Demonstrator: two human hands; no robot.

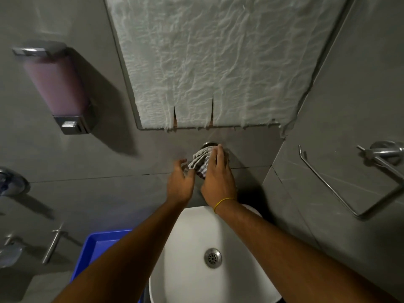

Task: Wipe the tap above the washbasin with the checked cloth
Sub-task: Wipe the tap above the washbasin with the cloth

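Note:
The checked cloth (200, 161) is bunched over the tap (208, 144), a chrome fitting on the grey wall above the white washbasin (192, 241). Only the tap's round wall flange shows; its spout is hidden under the cloth and hand. My right hand (218, 178), with a yellow band at the wrist, lies flat on the cloth and presses it against the tap. Just left of the cloth is my left hand (180, 182), fingers curled and apart, touching the cloth's lower left edge without a clear grip.
A mirror covered with crumpled white paper (209, 62) hangs above the tap. A pink soap dispenser (56, 84) is on the left wall, a chrome towel rail (341, 184) on the right wall. A blue tub (98, 250) stands left of the basin, with chrome taps (52, 243) beyond it.

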